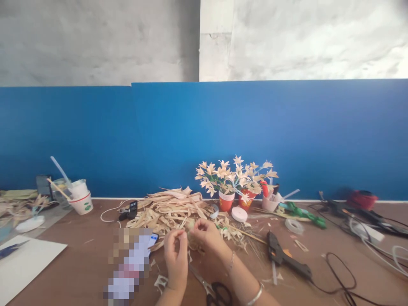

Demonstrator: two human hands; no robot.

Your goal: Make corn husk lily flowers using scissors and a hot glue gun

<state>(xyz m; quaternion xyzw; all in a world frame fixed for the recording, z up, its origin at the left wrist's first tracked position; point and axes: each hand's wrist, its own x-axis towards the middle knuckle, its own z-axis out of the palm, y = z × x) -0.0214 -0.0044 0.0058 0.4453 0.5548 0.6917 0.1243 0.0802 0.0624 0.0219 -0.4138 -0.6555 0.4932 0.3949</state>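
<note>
My left hand (176,258) and my right hand (207,235) meet over the brown table (79,263), both with fingers pinched together on a small pale straw piece (190,235) between them. What exactly the piece is I cannot make out. Just behind the hands lies a heap of dried straw strips (168,210). Black-handled scissors (214,291) lie on the table under my right forearm. A bracelet and a bangle show on the right wrist.
Straw flowers (234,174) stand in red cups against the blue board. A black glue gun (285,257) with its cord lies to the right, beside tape rolls (293,225) and cables. A white cup with sticks (81,199) and white paper (25,263) sit to the left.
</note>
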